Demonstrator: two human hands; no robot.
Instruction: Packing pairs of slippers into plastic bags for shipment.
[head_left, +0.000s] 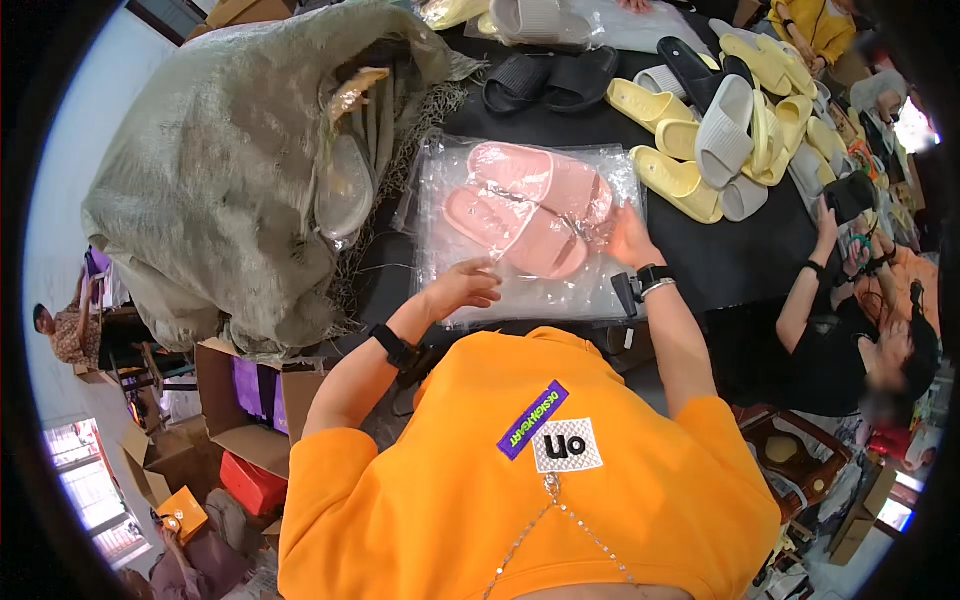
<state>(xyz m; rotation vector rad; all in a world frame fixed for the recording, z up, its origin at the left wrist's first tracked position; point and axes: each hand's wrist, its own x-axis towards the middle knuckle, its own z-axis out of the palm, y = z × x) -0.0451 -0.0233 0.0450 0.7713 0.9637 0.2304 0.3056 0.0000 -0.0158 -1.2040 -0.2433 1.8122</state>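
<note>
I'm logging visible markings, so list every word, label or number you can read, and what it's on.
I won't copy wording, only place it.
Slanted purple strip on the orange top: yellow-green lettering.
White square patch, same top: black lettering, upside down.
Pink slippers: no legible text.
</note>
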